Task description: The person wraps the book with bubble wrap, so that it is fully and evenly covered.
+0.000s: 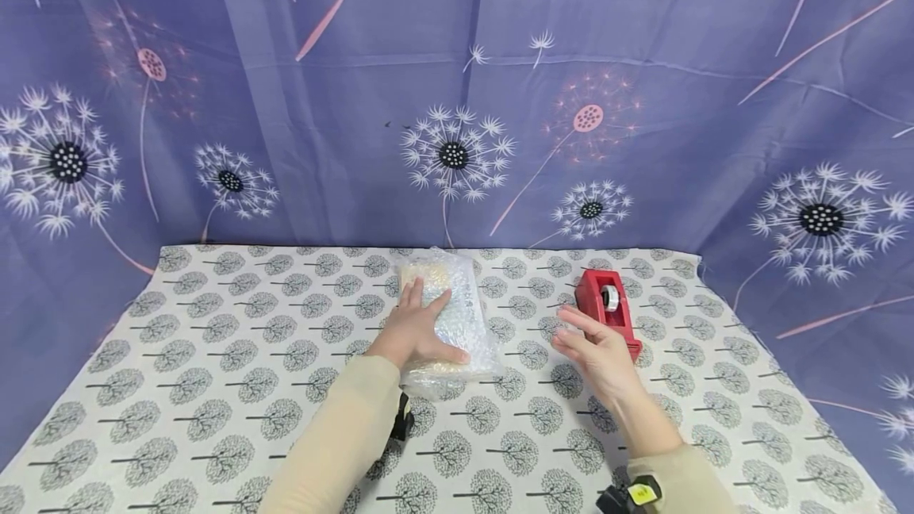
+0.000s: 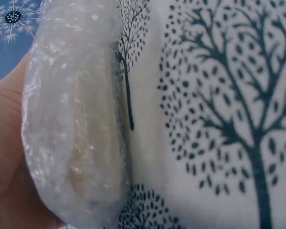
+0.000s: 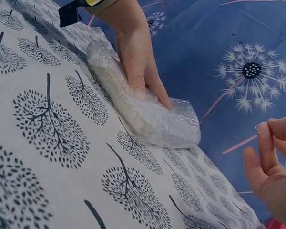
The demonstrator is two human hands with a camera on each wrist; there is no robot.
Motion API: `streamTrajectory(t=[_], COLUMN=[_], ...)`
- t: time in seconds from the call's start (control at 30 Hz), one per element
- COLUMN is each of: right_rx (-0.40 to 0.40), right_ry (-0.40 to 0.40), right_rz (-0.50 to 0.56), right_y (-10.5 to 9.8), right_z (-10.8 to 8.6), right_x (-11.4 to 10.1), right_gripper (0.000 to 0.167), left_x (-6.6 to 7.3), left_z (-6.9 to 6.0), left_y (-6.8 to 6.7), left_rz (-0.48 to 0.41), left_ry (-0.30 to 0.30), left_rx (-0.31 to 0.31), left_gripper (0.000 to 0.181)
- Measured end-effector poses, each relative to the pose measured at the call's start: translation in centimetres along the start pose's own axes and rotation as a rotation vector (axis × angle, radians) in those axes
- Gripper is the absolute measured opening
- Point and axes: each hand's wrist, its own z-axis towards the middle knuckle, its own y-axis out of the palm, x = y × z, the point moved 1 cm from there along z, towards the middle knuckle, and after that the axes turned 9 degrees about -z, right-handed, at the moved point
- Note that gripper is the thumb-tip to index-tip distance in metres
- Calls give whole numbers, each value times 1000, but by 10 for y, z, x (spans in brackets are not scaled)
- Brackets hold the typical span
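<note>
A package in bubble wrap (image 1: 460,316) lies on the cloth at the middle, something pale and flat inside it. My left hand (image 1: 421,331) rests on top with fingers spread, pressing it down. In the left wrist view the wrapped package's end (image 2: 81,124) fills the left side. My right hand (image 1: 596,355) is raised to the right of the package, apart from it. Its thumb and forefinger meet in the right wrist view, pinching what looks like a small piece of clear tape (image 3: 262,128). Beyond that hand stands a red tape dispenser (image 1: 607,308) with a white-cored roll.
A white cloth with a tree print (image 1: 236,387) covers the table. Behind it and at both sides hangs a purple curtain (image 1: 357,141) with dandelions. Dark wrist straps (image 1: 403,419) sit at both sleeves.
</note>
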Motion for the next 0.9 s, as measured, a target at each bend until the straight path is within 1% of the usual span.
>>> streamTrajectory(t=[0.07, 0.27, 0.47, 0.6, 0.7, 0.9], right_rx=[-6, -18, -47, -60, -68, -101], right_ry=[5, -20, -21, -18, -15, -13], right_rz=[-17, -78, -126, -143, -153, -177], right_y=[3, 16, 27, 33, 38, 47], right_z=[3, 14, 26, 34, 40, 49], right_x=[1, 0, -2, -3, -3, -2], right_gripper=[40, 47, 53, 53, 52, 51], left_x=[0, -1, -2, -3, -3, -3], left_z=[0, 0, 4, 6, 7, 5], left_y=[0, -1, 1, 2, 3, 2], left_rz=[5, 9, 33, 47, 45, 17], left_ry=[-2, -11, -16, -8, -13, -33], left_rx=[-1, -2, -1, 9, 8, 8], left_gripper=[117, 119, 129, 139, 143, 141])
